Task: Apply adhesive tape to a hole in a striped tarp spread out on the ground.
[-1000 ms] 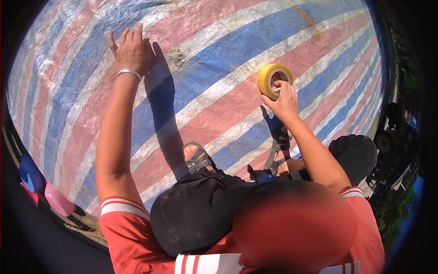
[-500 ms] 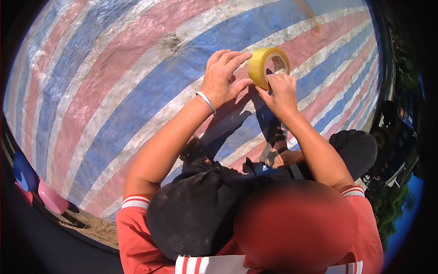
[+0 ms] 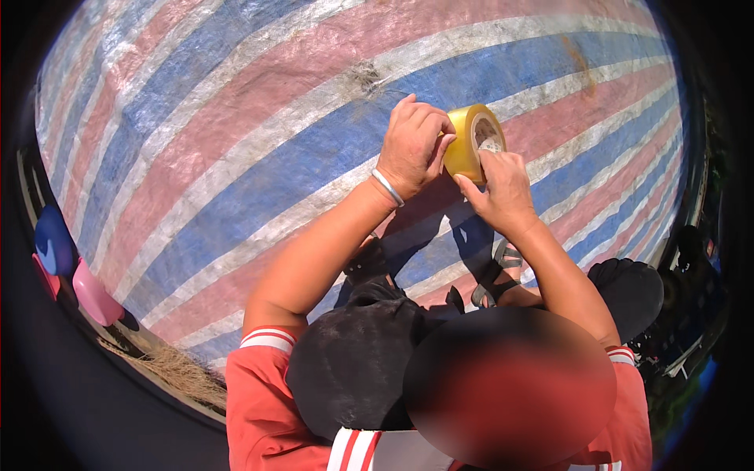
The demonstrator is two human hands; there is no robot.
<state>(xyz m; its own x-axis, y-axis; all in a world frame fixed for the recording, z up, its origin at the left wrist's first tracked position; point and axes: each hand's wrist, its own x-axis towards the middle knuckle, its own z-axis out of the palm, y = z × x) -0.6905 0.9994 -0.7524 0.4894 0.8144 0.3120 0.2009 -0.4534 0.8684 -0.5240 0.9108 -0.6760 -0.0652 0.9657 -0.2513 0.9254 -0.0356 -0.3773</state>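
A roll of clear yellowish packing tape (image 3: 465, 149) is held up over the striped sheet, its cardboard core facing right. My right hand (image 3: 504, 188) grips it from the near right side, fingers hooked into the core and thumb against the lower edge. At the roll's left side is my left hand (image 3: 415, 147), a silver bangle on its wrist. Its thumb and forefinger are pinched together right at the tape's outer face. Whatever lies between those fingertips is too small to make out.
A red, white and blue striped woven plastic sheet (image 3: 236, 141) spreads underneath. At its left edge stand a pink plastic stool-like thing (image 3: 96, 292) and a blue rounded one (image 3: 55, 239), near dry straw (image 3: 177, 370). My sandalled foot (image 3: 503, 275) rests on the sheet below my hands.
My left thumb and fingers, spread apart before, have closed into a pinch against the roll. The roll has tilted slightly in my right hand. The whole view has shifted a little.
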